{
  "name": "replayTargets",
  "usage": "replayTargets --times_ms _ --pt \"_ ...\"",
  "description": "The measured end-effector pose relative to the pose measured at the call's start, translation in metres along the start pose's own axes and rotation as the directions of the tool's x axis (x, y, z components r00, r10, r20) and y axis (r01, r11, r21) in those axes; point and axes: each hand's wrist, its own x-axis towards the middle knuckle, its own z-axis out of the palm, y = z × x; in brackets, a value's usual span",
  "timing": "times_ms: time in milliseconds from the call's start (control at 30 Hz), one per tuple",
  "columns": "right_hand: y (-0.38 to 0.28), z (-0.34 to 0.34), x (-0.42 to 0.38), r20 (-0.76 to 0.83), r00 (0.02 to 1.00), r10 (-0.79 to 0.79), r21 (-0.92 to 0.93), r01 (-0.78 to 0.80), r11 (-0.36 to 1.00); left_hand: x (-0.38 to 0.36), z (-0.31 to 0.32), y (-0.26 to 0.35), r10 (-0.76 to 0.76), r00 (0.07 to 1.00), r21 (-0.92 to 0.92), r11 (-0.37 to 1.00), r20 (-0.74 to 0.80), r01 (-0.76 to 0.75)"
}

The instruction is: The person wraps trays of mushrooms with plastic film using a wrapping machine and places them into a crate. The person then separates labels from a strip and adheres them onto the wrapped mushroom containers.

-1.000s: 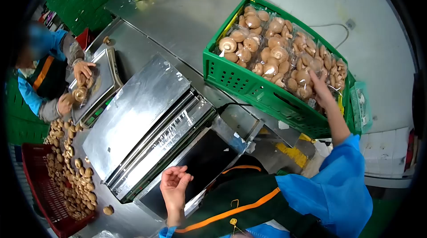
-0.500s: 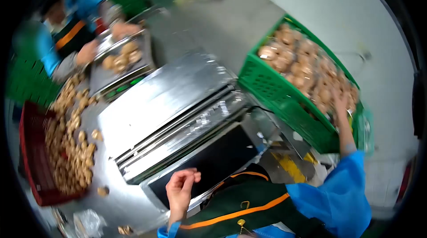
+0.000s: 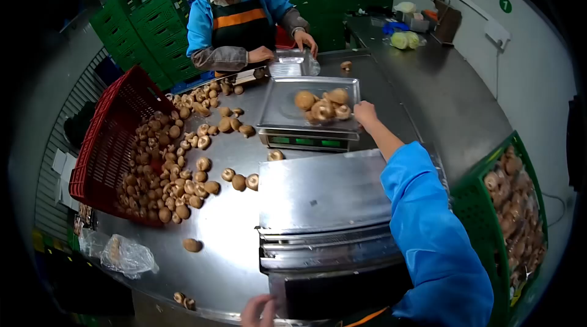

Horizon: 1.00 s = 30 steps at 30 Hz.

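Observation:
Brown mushrooms (image 3: 322,108) lie in a shallow metal tray (image 3: 278,97) on a weighing scale (image 3: 306,139) with green displays. My right hand (image 3: 365,114) is at the tray's right edge, its fingers closed around the rim. Low in the picture, partly cut off, my left hand (image 3: 258,312) hovers by the table's near edge, blurred, its fingers loosely bent and apart with nothing seen in them. Between me and the scale stands a flat-topped steel machine (image 3: 324,189) with a dark plate (image 3: 348,293) at its front.
A tipped red crate (image 3: 101,149) spills loose mushrooms (image 3: 174,189) over the steel table (image 3: 229,253). Crumpled clear plastic (image 3: 128,256) lies at the left. A green crate (image 3: 498,253) of packed mushrooms stands at right. Opposite, a co-worker (image 3: 241,21) handles a clear container (image 3: 288,64).
My right hand has left the packed mushrooms in the green crate and reached the scale's tray. The view has turned left. The co-worker's hands have moved from the tray to a clear container.

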Motion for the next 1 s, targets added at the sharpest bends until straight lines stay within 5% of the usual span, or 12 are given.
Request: replayTargets --times_ms 33,100,167,267,467,633,700,767,800,900,933,1000 --pt "-0.012 -0.003 0.006 -0.017 0.995 0.099 0.020 -0.099 0.995 -0.005 -0.013 -0.007 -0.189 0.972 -0.208 0.965 -0.141 0.157" --pt "-0.028 -0.017 -0.012 0.156 0.972 0.177 0.316 -0.218 0.923 -0.007 -0.041 -0.028 -0.255 0.915 -0.213 0.958 -0.314 0.193" --pt "-0.034 -0.016 -0.027 0.132 0.959 0.251 0.535 -0.282 0.796 0.005 -0.048 -0.040 -0.242 0.874 -0.241 0.959 -0.421 0.149" --pt "-0.042 -0.032 -0.055 0.077 0.940 0.333 0.756 -0.272 0.595 0.041 -0.037 -0.028 -0.222 0.909 -0.336 0.937 -0.353 0.099" --pt "-0.031 -0.101 -0.126 0.248 0.937 0.247 0.844 -0.334 0.419 0.087 0.022 0.083 0.230 0.969 -0.302 0.921 -0.088 -0.246" --pt "0.010 -0.140 -0.226 0.428 0.889 0.161 0.806 -0.456 0.377 0.156 0.106 0.113 0.732 0.648 0.167 0.626 0.213 -0.762" --pt "0.015 -0.152 -0.268 0.490 0.854 0.174 0.777 -0.518 0.358 0.189 0.143 0.091 0.652 0.713 0.217 0.680 0.258 -0.701" --pt "0.016 -0.162 -0.300 0.521 0.836 0.171 0.766 -0.547 0.337 0.202 0.154 0.078 0.476 0.729 -0.020 0.843 0.492 -0.537" --pt "0.010 -0.171 -0.313 0.539 0.827 0.163 0.722 -0.552 0.417 0.201 0.157 0.072 0.526 0.712 0.024 0.796 0.464 -0.604" --pt "0.009 -0.192 -0.328 0.325 0.942 0.080 0.433 -0.223 0.874 0.190 0.161 0.075 0.594 0.766 0.039 0.784 0.243 -0.620" --pt "0.023 -0.190 -0.325 0.135 0.984 -0.117 0.196 0.089 0.977 0.183 0.161 0.081 0.643 0.751 0.049 0.754 0.153 -0.655" --pt "0.010 -0.192 -0.326 0.038 0.866 -0.498 0.046 0.496 0.867 0.169 0.163 0.093 0.725 0.671 0.069 0.670 0.157 -0.739"
